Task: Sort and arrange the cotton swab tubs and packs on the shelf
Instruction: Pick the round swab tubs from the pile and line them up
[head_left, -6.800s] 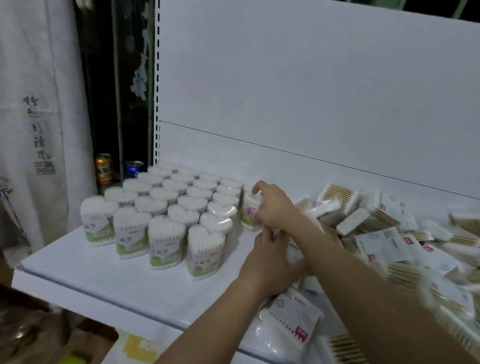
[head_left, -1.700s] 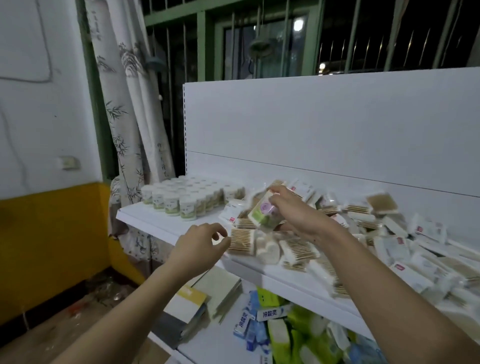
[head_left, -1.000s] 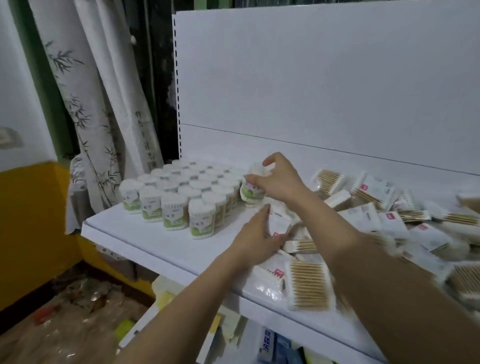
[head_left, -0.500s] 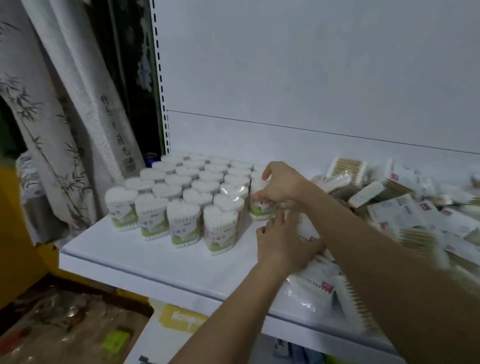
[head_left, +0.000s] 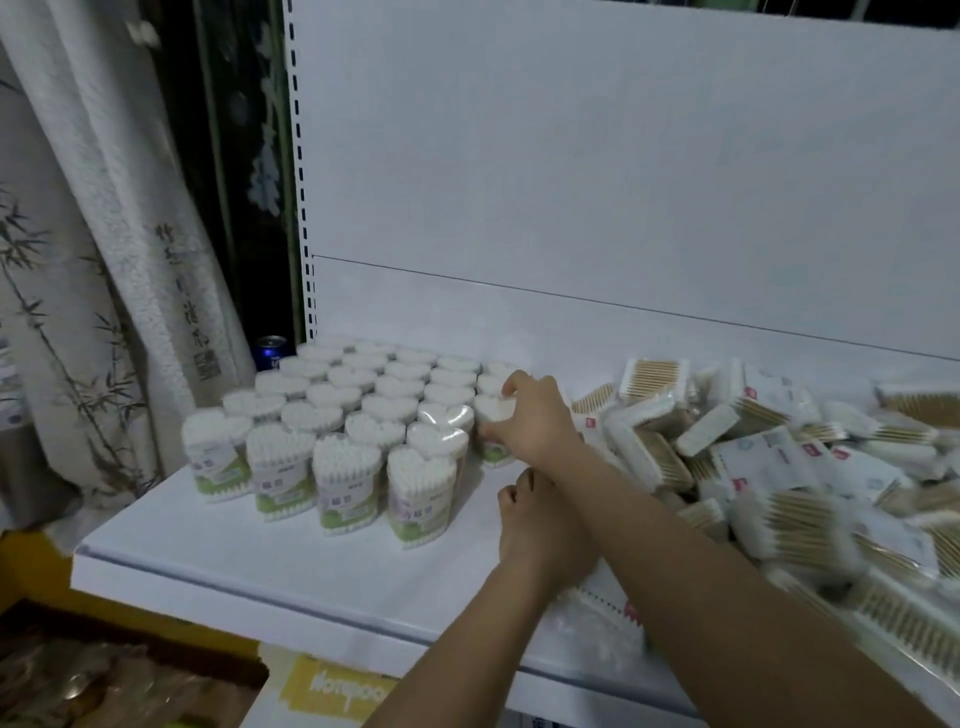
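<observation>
Heart-shaped tubs (head_left: 332, 415) stand upright on the shelf (head_left: 249, 556), long axis vertical, lids up, labels facing the shelf's front edge. Block sits at 9 o'clock from the hands: four columns running front to back, about six or seven deep, roughly 26 tubs; the far rows blur, so no exact count. A fifth column at the block's 3 o'clock edge shows three tubs. Right hand (head_left: 535, 421) grips the frontmost of these, the held tub (head_left: 491, 431), fingers curled over its lid and side; it is upright, touching its neighbour. Left hand (head_left: 540, 525) rests on the shelf at 6 o'clock from the right, under the right forearm; finger state: cannot tell. Flat packs (head_left: 769, 467) lie heaped at 3 o'clock, pointing every way, uncountable. One blue can (head_left: 270, 349) at 11 o'clock behind the block.
</observation>
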